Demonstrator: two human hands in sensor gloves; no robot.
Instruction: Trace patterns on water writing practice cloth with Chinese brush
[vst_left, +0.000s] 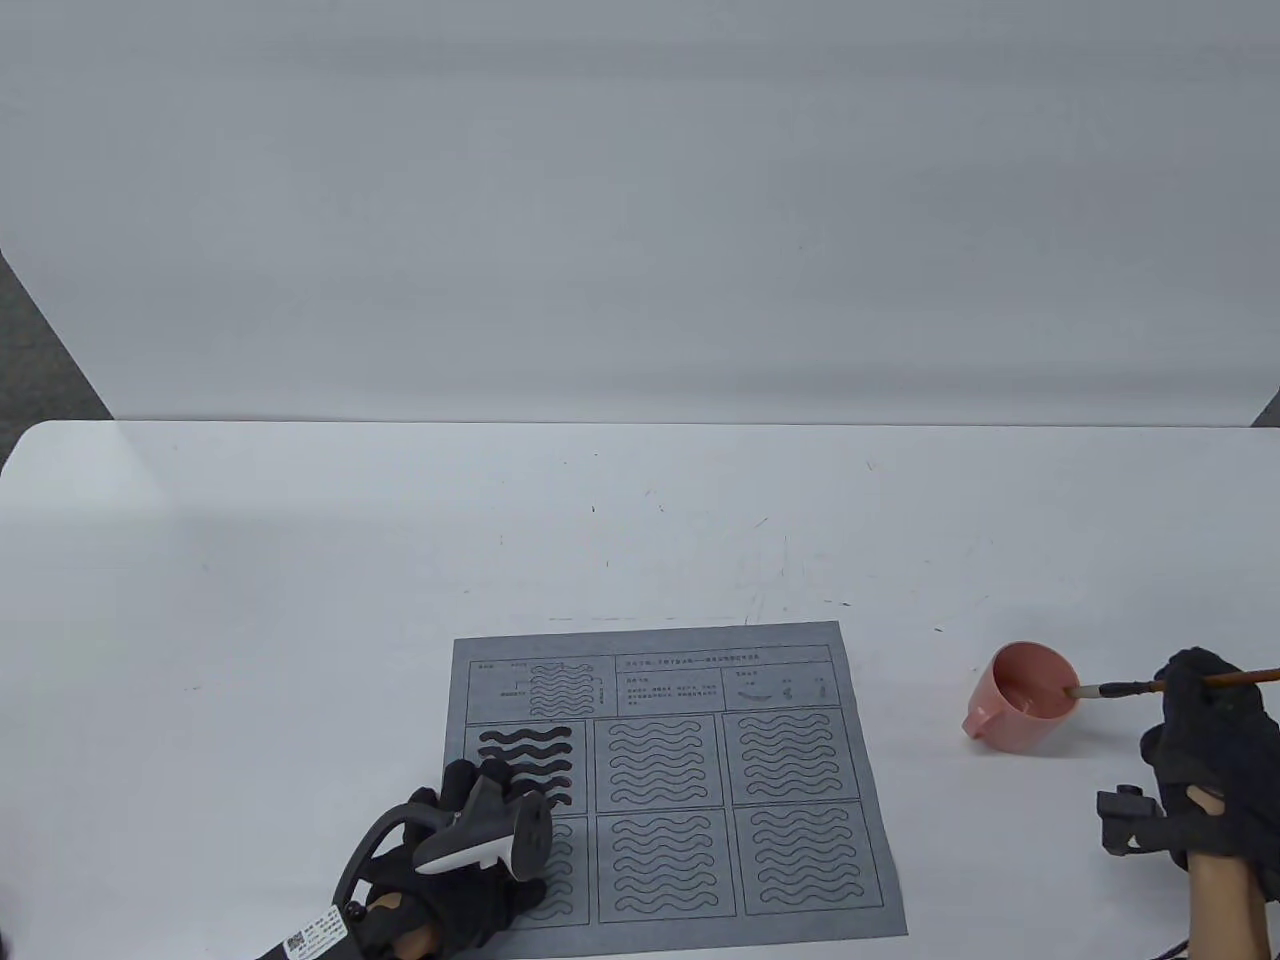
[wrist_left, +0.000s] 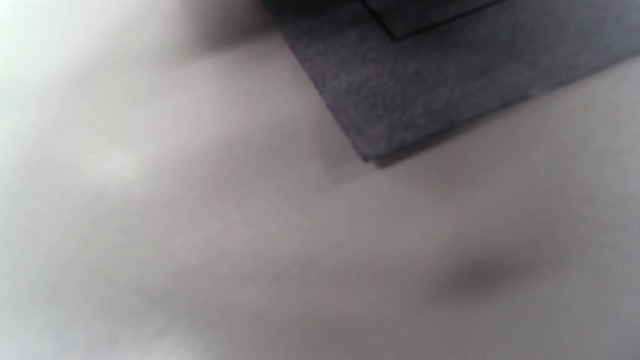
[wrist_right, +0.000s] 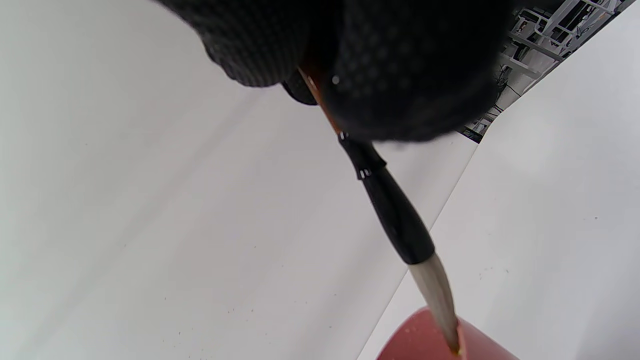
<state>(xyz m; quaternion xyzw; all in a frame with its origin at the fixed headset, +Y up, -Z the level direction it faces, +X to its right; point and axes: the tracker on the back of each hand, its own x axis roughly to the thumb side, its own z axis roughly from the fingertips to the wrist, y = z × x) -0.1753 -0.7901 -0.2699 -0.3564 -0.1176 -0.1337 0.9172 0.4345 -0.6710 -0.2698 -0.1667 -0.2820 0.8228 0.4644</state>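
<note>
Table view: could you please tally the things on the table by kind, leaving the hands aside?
Practice cloth: 1
Pink cup: 1
Brush: 1, gripped by the right hand, tip at the cup's rim
Total: 3

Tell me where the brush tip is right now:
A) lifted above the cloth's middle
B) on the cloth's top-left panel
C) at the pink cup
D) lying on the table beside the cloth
C: the right hand holds the brush with its bristles dipping over the rim of the cup, well right of the cloth.
</note>
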